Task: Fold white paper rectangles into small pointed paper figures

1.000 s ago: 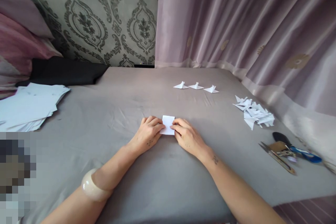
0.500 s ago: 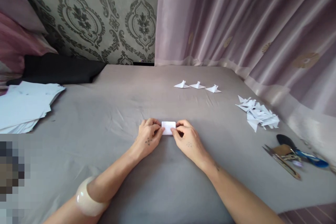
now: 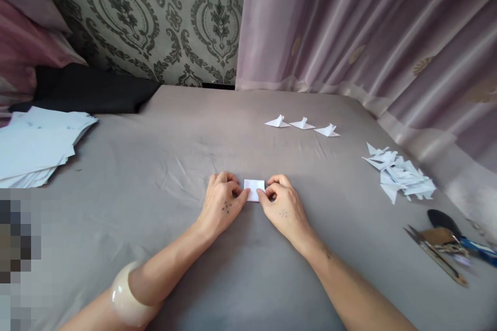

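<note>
A small folded white piece of paper (image 3: 254, 189) is held low over the grey cloth, between my two hands. My left hand (image 3: 225, 197) pinches its left edge, thumb on the near face and fingers curled behind. At the right edge my right hand (image 3: 280, 200) grips it the same way, the thumb pressed near the lower corner. Farther back, three folded paper figures (image 3: 302, 123) with pointed wings stand in a row. To the right lies a heap of similar white folded paper pieces (image 3: 406, 173).
Stacked white paper sheets (image 3: 34, 145) lie at the left, beside a black cloth (image 3: 89, 88). Scissors with blue handles (image 3: 476, 249), a slim pointed tool (image 3: 438, 258) and a brown piece (image 3: 438, 236) lie at the right. A curtain (image 3: 330, 26) hangs behind.
The view has shifted slightly, so the things on the right appear farther right. My left thumb has slid a little farther onto the folded paper; both hands still hold it.
</note>
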Tool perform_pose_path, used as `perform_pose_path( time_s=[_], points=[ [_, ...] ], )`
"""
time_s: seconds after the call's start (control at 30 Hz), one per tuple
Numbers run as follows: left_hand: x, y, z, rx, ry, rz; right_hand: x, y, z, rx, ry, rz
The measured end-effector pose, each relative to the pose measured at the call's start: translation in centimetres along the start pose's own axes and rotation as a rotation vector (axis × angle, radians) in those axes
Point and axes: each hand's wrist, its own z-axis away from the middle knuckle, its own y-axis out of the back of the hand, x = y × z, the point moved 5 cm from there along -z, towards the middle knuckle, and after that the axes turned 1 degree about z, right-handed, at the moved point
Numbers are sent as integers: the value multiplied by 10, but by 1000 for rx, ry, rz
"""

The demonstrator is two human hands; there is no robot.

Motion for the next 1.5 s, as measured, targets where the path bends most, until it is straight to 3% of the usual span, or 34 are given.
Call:
perform_pose_path(
  time_s=[0.97, 1.5],
  points=[
    [0, -1, -5, -45, 87, -45, -2, -3, -5, -35, -71, 104],
    [-1, -3, -5, -45, 14, -111, -1, -3, -5, -23, -6, 156]
  ],
)
